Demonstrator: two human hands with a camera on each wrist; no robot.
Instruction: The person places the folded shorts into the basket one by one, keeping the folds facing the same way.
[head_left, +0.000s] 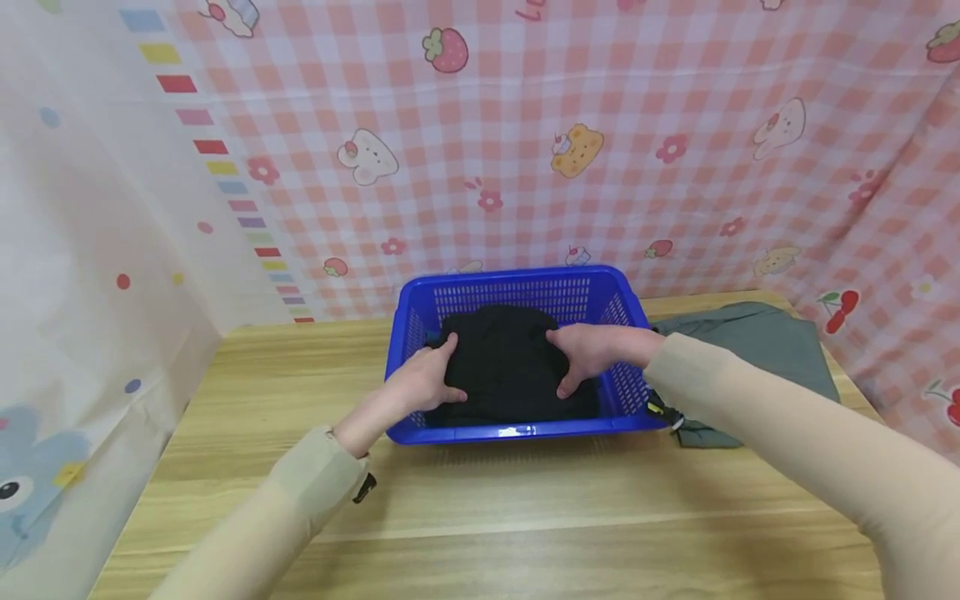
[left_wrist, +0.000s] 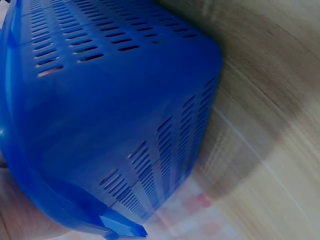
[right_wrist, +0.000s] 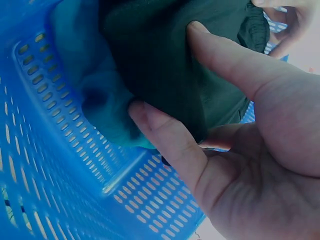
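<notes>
- My left grip (head_left: pixel 420 377) holds the black cloth (head_left: pixel 502 367) by its left side, fingers partly hidden.
- Mid-frame, the cloth sits in the blue basket (head_left: pixel 450 436); its folds could slump if one side slackens.
- My right grip (head_left: pixel 588 352) clasps the cloth's right side; my sleeve (head_left: pixel 780 442) partly covers the grey cloth (head_left: pixel 765 342).

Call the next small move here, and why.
Probably press the black cloth down gently: it lies within the basket's rim, and the left hand and right hand hold opposite sides, well placed to push evenly.
</notes>
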